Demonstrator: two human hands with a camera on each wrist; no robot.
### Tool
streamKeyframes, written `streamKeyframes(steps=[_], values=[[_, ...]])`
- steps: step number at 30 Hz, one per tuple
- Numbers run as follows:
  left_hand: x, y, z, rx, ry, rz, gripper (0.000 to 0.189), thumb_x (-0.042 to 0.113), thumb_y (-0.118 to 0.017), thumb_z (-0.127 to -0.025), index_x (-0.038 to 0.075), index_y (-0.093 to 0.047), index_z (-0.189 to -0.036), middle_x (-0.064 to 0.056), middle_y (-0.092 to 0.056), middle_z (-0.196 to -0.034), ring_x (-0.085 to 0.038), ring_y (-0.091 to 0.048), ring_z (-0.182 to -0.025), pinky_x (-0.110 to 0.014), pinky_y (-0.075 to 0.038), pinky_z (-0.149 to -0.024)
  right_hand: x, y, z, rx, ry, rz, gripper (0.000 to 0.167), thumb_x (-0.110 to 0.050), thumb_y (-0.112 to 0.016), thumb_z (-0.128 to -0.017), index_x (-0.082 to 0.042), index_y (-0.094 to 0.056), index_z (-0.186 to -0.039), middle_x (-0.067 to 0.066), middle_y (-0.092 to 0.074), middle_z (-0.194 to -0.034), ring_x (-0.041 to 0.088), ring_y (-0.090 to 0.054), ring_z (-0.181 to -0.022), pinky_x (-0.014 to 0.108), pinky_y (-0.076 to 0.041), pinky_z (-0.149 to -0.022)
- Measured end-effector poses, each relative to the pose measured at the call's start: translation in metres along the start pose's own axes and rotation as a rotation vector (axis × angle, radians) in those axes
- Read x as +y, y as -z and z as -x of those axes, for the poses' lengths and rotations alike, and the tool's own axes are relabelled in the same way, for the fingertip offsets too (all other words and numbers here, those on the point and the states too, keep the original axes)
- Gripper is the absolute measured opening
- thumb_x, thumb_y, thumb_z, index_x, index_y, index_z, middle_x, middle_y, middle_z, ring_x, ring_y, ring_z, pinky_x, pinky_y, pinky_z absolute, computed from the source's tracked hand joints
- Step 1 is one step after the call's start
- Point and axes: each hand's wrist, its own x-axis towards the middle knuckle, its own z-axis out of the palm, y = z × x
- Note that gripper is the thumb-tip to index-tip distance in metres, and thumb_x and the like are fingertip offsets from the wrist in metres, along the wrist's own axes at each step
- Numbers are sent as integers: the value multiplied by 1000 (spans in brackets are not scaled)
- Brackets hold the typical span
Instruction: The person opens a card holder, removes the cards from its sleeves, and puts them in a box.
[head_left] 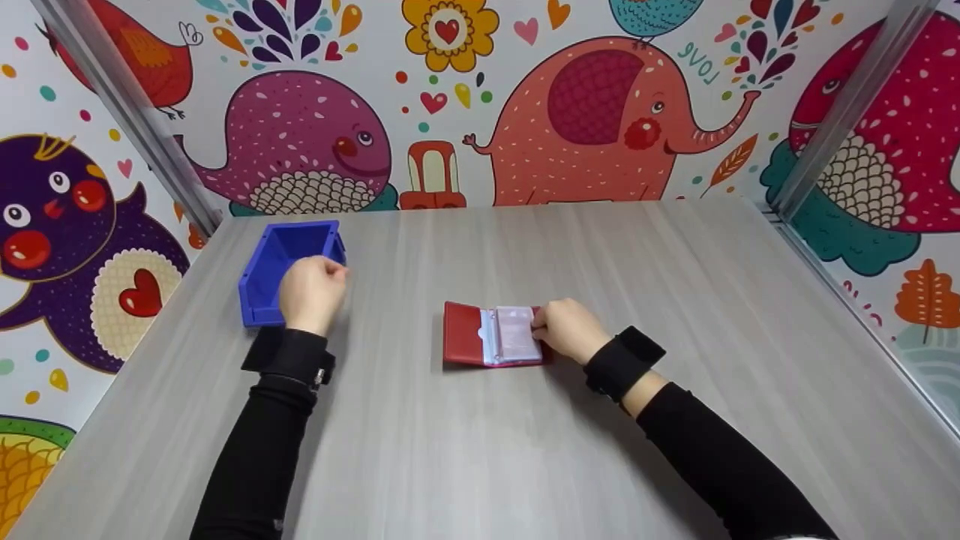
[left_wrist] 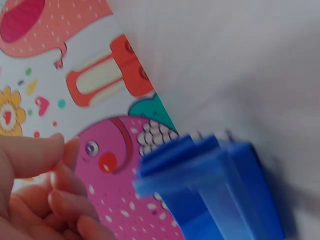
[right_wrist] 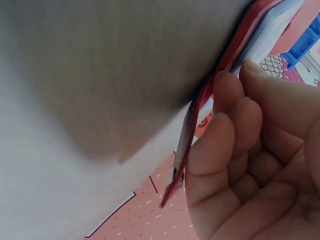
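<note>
A small red card holder (head_left: pixel 463 334) lies spread out on the table, its clear plastic sleeves (head_left: pixel 517 332) on the right half. The right hand (head_left: pixel 571 330) pinches its right edge between thumb and index finger. In the right wrist view the thumb tip (right_wrist: pixel 252 67) lies against the sleeves, and the other fingers curl beside the red cover (right_wrist: pixel 240 42). Over the right side of a blue bin (head_left: pixel 259 285), the left hand (head_left: pixel 313 294) has its fingers curled. Thumb and index fingertips meet in the left wrist view, with nothing visible between them.
The bin stands at the table's back left, near the side wall. Printed panels with cartoon animals (head_left: pixel 585 135) enclose the table (head_left: pixel 420 450) at the back and sides, with metal posts (head_left: pixel 124 105) at the corners. Both wrists wear black straps (head_left: pixel 622 365).
</note>
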Motion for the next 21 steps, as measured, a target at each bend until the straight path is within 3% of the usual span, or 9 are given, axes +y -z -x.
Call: streamKeyframes(steps=[6, 14, 21], values=[[18, -15, 9, -23, -90, 35, 17, 12, -68, -89, -3, -75, -95, -19, -72, -97, -38, -66, -92, -49, -48, -83, 1, 1, 0, 9, 18, -11, 18, -2, -76, -83, -6, -66, -68, 2, -61, -67, 17, -47, -62, 35, -47, -62], [44, -33, 32, -78, -197, 132, 15, 9, -71, -86, -3, -75, -94, -17, -71, -90, -32, -65, -84, -45, -50, -78, 1, 0, 0, 13, 18, -17, 18, -1, -76, -83, -5, -66, -69, 2, -61, -67, 18, -47, -63, 36, -48, -64], [58, -48, 49, -140, -232, 132, 11, 11, -73, -85, 1, -77, -91, -13, -70, -90, -28, -64, -81, -43, -50, -73, 1, 0, 1, 22, 34, -16, 18, -1, -76, -82, -5, -66, -68, 3, -60, -66, 18, -47, -62, 36, -48, -63]])
